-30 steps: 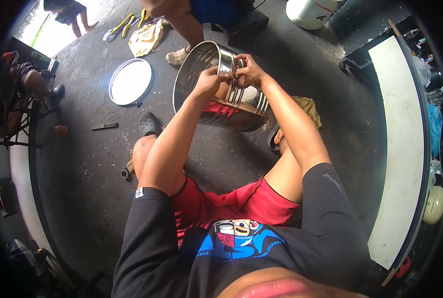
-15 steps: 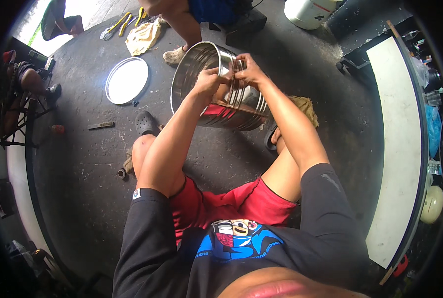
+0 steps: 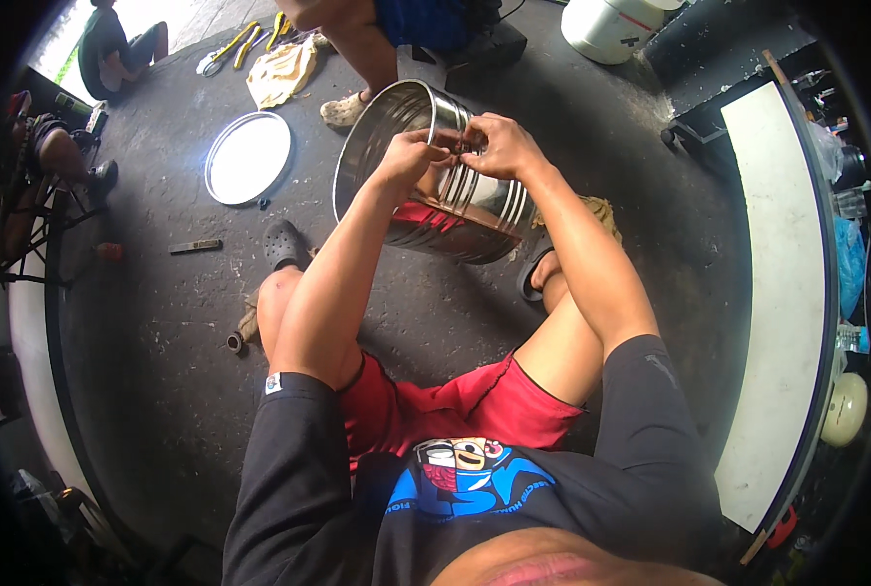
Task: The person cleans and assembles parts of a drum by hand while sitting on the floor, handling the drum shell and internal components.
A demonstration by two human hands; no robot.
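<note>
Your left hand [image 3: 408,154] pinches the steel drum's [image 3: 435,205] ribbed wall near its rim; your right hand [image 3: 499,145] grips just beside it. Drum lies tilted on the floor [image 3: 162,322], long axis running lower-right to upper-left, mouth facing upper-left.

Dark concrete floor [image 3: 162,322], white board [image 3: 777,293] alongside

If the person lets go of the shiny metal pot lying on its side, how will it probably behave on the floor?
The metal pot lies on its round, ribbed side, so it would likely roll. It looks thin-walled and hollow, so probably light for its size and stiff. Both hands, left hand and right hand, meet at its upper side near the rim; the polished surface may be slippery there.
</note>
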